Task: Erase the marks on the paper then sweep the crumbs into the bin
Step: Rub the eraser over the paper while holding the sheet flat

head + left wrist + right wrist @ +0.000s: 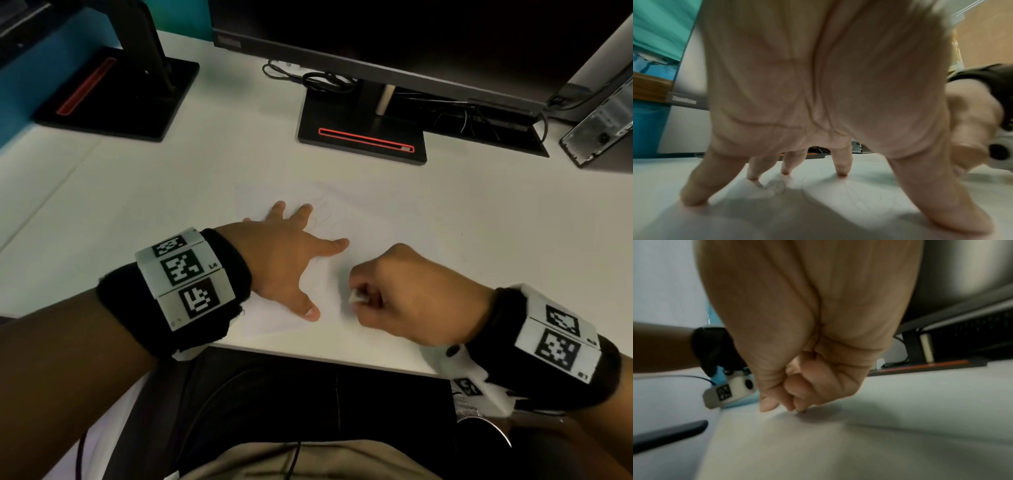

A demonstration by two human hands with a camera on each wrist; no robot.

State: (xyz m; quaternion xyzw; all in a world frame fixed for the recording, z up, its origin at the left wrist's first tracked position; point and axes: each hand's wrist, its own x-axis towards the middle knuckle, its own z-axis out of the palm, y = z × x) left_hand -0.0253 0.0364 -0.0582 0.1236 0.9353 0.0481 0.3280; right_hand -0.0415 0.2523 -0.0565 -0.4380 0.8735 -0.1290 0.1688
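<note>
A white sheet of paper (346, 219) lies flat on the white desk (171, 192), near the front edge, with the monitor stand (363, 137) just beyond its far side. The left hand (284, 260) is spread flat on the left part of the sheet, fingers straight and splayed, the fingertips (841, 170) pressing down on the paper; it has hold of nothing. Faint pencil marks (322, 219) loop across the sheet just past the fingers of that hand, and in the left wrist view thin scribbled lines run under and between the fingertips. The right hand (411, 298) sits just to the right of the left thumb, near the front edge of the desk, curled tight into a fist with the knuckles up. Its thumb and fingers pinch a small white eraser (358, 297), which pokes out at the left side of the fist and is down against the paper. In the right wrist view the curled fingers (797, 402) touch the sheet, but the eraser itself is hidden there. A second monitor stand (113, 92) is at the far left, and a small computer box (603, 126) at the far right. No bin shows in any view, and any crumbs are too small to make out.
</note>
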